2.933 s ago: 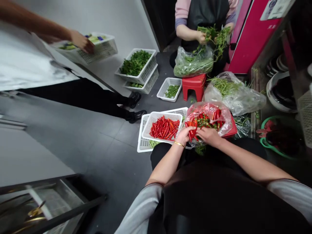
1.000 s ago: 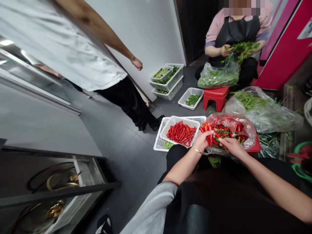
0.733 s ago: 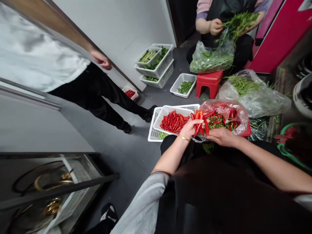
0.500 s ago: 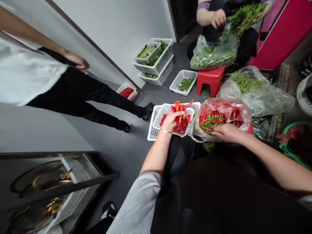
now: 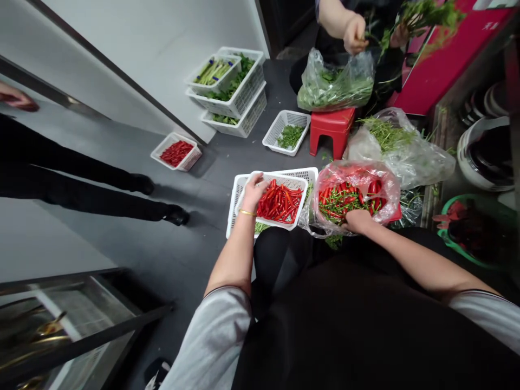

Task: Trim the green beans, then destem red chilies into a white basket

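Red chillies (image 5: pixel 279 202) lie in the white plastic basket (image 5: pixel 284 176); the left hand (image 5: pixel 255 194), clutching a bunch a moment ago, has released them, fingers spread on the rim. The right hand (image 5: pixel 357 221) sits in the clear bag (image 5: pixel 357 172) of chillies, fingers hidden, grip unclear. A small chilli basket (image 5: pixel 176 153) stands at ten o'clock; the magenta cabinet's (image 5: pixel 442 70) lettering, at one o'clock, is unreadable.

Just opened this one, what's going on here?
The person's left hand rests on the rim of a white plastic basket of red chillies. The right hand reaches into a clear plastic bag of chillies on green stems. Ahead, a co-worker's hand works above another bag on a red stool.
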`<state>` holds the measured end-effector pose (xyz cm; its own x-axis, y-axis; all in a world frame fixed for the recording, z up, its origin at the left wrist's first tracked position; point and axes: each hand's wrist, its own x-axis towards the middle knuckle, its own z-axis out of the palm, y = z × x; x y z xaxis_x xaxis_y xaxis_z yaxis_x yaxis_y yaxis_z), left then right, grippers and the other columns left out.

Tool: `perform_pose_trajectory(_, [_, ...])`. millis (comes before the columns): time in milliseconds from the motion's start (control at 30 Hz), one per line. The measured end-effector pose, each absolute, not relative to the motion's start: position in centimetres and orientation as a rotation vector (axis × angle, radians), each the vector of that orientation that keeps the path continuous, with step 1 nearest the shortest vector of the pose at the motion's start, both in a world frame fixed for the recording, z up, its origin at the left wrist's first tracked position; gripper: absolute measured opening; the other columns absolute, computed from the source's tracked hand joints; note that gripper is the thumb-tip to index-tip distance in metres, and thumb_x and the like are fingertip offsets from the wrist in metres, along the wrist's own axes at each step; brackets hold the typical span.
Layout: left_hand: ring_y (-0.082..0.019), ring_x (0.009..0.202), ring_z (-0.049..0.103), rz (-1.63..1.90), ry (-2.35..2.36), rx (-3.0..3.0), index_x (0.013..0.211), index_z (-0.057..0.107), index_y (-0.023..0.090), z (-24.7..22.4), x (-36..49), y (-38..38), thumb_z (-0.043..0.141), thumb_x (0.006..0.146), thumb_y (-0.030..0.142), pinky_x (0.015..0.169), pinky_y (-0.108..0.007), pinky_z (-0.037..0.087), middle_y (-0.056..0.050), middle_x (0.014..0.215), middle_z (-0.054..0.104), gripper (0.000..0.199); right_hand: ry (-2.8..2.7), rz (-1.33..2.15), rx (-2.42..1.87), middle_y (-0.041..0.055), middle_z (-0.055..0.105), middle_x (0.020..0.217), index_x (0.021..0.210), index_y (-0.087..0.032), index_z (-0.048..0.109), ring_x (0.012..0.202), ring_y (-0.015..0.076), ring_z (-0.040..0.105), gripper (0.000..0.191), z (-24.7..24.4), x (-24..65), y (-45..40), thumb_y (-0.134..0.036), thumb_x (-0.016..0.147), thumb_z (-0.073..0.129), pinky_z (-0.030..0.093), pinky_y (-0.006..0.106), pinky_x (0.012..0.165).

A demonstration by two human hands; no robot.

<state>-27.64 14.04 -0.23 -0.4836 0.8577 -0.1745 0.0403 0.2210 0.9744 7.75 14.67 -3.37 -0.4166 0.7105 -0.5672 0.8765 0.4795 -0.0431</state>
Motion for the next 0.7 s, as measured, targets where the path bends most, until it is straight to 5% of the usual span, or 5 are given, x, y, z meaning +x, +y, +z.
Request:
perform_pose_trajectory(333, [-0.015,0.059,0.067,0.691,1.208,0.679,0.083,0.066,0.012,-1.3,-8.2,12.2,0.081,0.069,0.047,0.054,-0.021,0.050,-0.009,0.072,0.071,0.040,2.567,-0.676,1.513,0.0081,0.073,0.082,0.080,-0.018,0.070,0.077,0.0204,0.067,0.037,0.3,11.3,14.7,-0.041,0.095,0.045,0.043,0.026,0.066])
perform_pose_trajectory(500, [-0.007,0.052,0.058,0.933,1.163,0.433,0.080,0.065,0.011,-3.0,-4.8,13.4,0.080,0.073,0.031,0.052,-0.018,0.046,-0.006,0.071,0.069,0.026,2.660,-0.715,1.381,0.0118,0.073,0.096,0.095,-0.017,0.066,0.085,0.0234,0.067,0.027,-1.3,10.9,14.0,-0.034,0.095,0.045,0.044,0.029,0.072])
perform_pose_trajectory(600, [-0.009,0.058,0.062,0.987,1.151,0.405,0.085,0.067,0.010,-2.8,-5.0,13.5,0.078,0.076,0.026,0.059,-0.020,0.050,-0.007,0.076,0.070,0.022,2.617,-0.956,1.479,0.0093,0.070,0.082,0.074,-0.019,0.058,0.078,0.0214,0.065,0.027,-2.6,10.5,14.3,-0.034,0.094,0.045,0.045,0.030,0.071])
perform_pose_trajectory(700, [-0.010,0.066,0.065,1.076,1.096,0.334,0.091,0.066,0.011,-2.2,-5.4,13.1,0.075,0.079,0.024,0.073,-0.024,0.053,-0.006,0.079,0.071,0.019,2.562,-1.561,1.648,0.0009,0.058,0.060,0.068,-0.022,0.046,0.058,0.0169,0.058,0.036,-2.8,10.7,13.8,-0.049,0.092,0.044,0.045,0.028,0.060])
